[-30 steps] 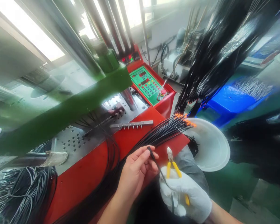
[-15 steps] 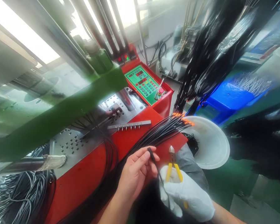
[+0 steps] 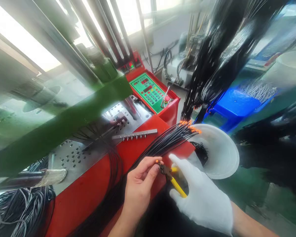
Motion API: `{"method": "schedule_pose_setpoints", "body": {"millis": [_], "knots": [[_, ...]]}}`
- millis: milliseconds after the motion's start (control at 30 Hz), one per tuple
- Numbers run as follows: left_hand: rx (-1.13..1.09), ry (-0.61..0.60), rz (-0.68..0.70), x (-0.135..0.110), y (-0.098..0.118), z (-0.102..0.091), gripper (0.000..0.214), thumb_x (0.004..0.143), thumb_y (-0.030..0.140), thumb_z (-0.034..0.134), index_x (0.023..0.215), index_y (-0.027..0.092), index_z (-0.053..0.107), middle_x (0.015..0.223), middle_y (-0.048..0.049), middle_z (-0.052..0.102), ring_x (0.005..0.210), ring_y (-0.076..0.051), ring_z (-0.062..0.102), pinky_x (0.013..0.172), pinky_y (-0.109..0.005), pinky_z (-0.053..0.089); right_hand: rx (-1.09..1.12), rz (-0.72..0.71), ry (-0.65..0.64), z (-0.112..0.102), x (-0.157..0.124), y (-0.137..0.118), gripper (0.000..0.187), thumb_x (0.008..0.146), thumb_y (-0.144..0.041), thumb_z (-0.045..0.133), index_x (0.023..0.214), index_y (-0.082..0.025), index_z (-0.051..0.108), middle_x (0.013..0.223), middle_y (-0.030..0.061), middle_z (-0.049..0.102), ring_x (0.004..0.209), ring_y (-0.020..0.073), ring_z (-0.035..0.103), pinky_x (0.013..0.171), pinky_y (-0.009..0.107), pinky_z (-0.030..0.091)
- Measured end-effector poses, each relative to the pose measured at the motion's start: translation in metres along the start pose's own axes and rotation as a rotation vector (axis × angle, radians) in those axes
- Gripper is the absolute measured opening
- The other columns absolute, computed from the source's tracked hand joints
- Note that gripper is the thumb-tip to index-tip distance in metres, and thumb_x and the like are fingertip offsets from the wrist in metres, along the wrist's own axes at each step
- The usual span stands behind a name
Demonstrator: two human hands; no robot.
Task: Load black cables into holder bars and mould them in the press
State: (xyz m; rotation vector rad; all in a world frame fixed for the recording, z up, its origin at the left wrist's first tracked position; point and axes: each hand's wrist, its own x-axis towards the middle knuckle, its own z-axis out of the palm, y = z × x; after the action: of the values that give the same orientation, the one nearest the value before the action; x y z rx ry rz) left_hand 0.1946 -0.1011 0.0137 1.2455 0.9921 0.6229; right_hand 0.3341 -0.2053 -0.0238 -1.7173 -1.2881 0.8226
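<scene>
Bare, my left hand [image 3: 139, 186] pinches a black cable between thumb and forefinger, its orange tip [image 3: 157, 161] poking out at the fingertips. My right hand [image 3: 206, 196], in a white glove, holds yellow-handled cutting pliers [image 3: 179, 188], with the handles spread. The plier jaws sit right at the pinched cable end, beside my left thumb; whether they touch the cable I cannot tell. Behind both hands, a bundle of black cables [image 3: 162, 140] with orange ends lies across the red tabletop [image 3: 71, 204]. A metal bar with small pins [image 3: 138, 134] rests beyond it.
A white bucket [image 3: 229, 154] containing black pieces stands right of the table. Further back are a red control box with a green panel [image 3: 148, 92] and a blue bin [image 3: 239, 102]. At left, a green machine beam [image 3: 64, 128] spans a perforated metal plate [image 3: 74, 158].
The pliers have turned from pointing upward in my right hand to meeting the cable end at my left fingers. An orange tip now shows where the cable end was black.
</scene>
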Motion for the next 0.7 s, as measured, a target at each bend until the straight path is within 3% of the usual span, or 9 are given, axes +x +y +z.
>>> {"method": "schedule_pose_setpoints", "body": {"millis": [200, 433, 700], "knots": [[-0.012, -0.006, 0.053, -0.003, -0.006, -0.011, 0.020, 0.085, 0.026, 0.063, 0.102, 0.020, 0.070, 0.096, -0.0055, 0.064, 0.089, -0.018, 0.060, 0.075, -0.025, 0.050, -0.226, -0.203, 0.191, 0.017, 0.010, -0.004, 0.069, 0.072, -0.018, 0.060, 0.138, -0.018, 0.037, 0.117, 0.0128, 0.055, 0.104, 0.0264, 0.055, 0.091, 0.046, 0.049], [0.150, -0.009, 0.156, -0.007, -0.002, -0.018, 0.021, 0.087, 0.023, 0.060, 0.105, 0.023, 0.071, 0.093, -0.0036, 0.064, 0.084, -0.015, 0.062, 0.075, -0.023, 0.049, -0.315, -0.261, 0.231, 0.024, 0.011, -0.006, 0.071, 0.076, -0.019, 0.058, 0.142, -0.015, 0.032, 0.108, 0.0146, 0.057, 0.098, 0.0283, 0.056, 0.087, 0.049, 0.050], [0.113, 0.016, 0.150, -0.007, -0.006, -0.022, 0.020, 0.086, 0.026, 0.061, 0.103, 0.022, 0.071, 0.088, -0.0025, 0.064, 0.080, -0.015, 0.062, 0.073, -0.023, 0.049, -0.269, -0.281, 0.249, 0.041, 0.009, 0.009, 0.063, 0.078, -0.016, 0.055, 0.139, -0.014, 0.039, 0.098, 0.0116, 0.062, 0.085, 0.0231, 0.062, 0.083, 0.040, 0.053]]}}
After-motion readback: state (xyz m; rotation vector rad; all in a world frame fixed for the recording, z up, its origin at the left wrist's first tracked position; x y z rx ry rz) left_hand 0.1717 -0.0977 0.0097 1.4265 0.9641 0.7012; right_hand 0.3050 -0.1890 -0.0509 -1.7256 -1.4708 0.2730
